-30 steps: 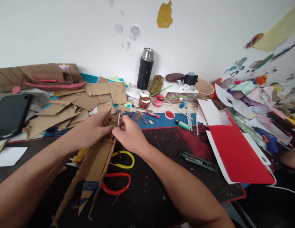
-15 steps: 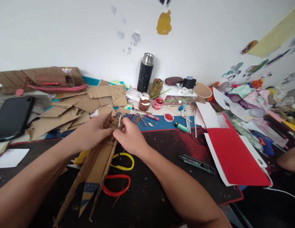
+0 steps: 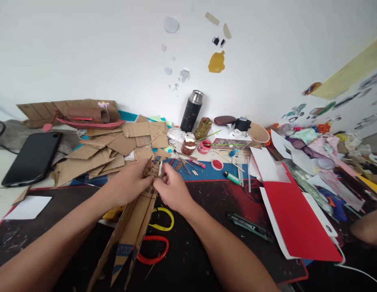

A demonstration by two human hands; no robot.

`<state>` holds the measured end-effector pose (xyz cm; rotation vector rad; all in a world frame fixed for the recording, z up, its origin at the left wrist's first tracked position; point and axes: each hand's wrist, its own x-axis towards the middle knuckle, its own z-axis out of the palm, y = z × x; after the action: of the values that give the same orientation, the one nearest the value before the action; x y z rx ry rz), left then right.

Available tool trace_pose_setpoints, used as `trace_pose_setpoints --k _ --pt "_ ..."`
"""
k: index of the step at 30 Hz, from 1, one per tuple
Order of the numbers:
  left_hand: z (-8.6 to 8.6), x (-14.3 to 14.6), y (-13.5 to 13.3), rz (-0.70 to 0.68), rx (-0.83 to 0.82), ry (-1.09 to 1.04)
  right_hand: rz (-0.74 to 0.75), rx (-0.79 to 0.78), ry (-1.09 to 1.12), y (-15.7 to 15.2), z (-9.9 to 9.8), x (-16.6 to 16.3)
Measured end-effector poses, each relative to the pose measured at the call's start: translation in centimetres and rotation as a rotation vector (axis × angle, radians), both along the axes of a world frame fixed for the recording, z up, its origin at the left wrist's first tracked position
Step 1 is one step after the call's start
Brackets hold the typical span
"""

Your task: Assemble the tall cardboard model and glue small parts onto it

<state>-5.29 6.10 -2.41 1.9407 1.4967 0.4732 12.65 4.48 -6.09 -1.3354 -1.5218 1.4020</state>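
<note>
A long folded cardboard piece [image 3: 136, 215] with pointed strips at its near end lies between my hands, tilted toward me. My left hand [image 3: 132, 182] grips its far left wall, thumb on the inside. On the far right wall my right hand [image 3: 173, 188] pinches the cardboard, and a whitish edge shows between its fingers. Both hands almost meet at the far end, so the fingertips are partly hidden. Under and beside the cardboard lie scissors with a yellow handle loop [image 3: 162, 219] and a red handle loop [image 3: 154, 250].
Cardboard scraps [image 3: 115, 150] are heaped behind, near a model boat [image 3: 88, 117]. A black flask [image 3: 192, 111] and paint jars [image 3: 188, 146] stand at the back. A box cutter [image 3: 249, 226] and red paper [image 3: 300, 223] lie right. Another person's arm [image 3: 366, 229] shows at the right edge.
The camera view has tilted up and turned slightly left, so everything sits lower and mostly further right. Both hands keep their hold on the cardboard, with little other movement.
</note>
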Motion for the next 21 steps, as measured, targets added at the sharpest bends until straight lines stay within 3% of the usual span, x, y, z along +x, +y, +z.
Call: trace_pose_setpoints --k 21 --pt "0.0 0.09 -0.8 -0.028 0.012 0.192 0.008 -0.137 0.075 -0.63 0.41 -0.12"
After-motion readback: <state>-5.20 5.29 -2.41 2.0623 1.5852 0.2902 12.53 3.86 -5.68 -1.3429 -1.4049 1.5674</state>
